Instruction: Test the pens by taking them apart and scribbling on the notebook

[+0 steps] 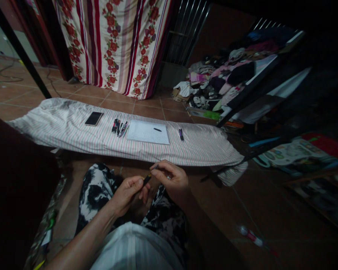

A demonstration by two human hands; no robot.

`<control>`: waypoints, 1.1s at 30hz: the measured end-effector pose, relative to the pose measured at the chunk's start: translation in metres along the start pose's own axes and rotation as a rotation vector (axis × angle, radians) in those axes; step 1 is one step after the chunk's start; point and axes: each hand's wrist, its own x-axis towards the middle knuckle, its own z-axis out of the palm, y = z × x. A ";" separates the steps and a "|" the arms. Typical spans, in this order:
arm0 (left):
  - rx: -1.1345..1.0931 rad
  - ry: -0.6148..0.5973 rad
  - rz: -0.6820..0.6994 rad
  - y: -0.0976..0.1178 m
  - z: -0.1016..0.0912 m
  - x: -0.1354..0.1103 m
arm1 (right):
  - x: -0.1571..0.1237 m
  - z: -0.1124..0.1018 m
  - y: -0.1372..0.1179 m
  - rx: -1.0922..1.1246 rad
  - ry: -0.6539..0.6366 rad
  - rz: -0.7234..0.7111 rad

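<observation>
Over my lap, my left hand (pixel 127 192) is closed around a black pen (pixel 147 179) with a yellow band near its upper end. My right hand (pixel 172 180) pinches a small dark pen part (pixel 155 167) right at that end; whether the two pieces touch is too small to tell. Beyond my hands, a spiral notebook (pixel 141 135) with writing lies on the striped cloth (pixel 197 152), and a dark pen piece (pixel 157 129) rests on its page. Several pens (pixel 119 128) lie in a group left of the notebook, and purple-and-black pens (pixel 181 135) lie to its right.
A phone (pixel 94 118) lies at the left on the cloth-covered bench. A flowered curtain (pixel 112 45) hangs behind. Piled clothes (pixel 214 77) fill the back right, near a dark slanting bar (pixel 259 80). A bottle-like object (pixel 250 235) lies on the tiled floor at right.
</observation>
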 end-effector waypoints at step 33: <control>-0.259 -0.185 -0.100 -0.010 -0.001 0.003 | -0.002 -0.005 0.008 0.112 -0.183 0.043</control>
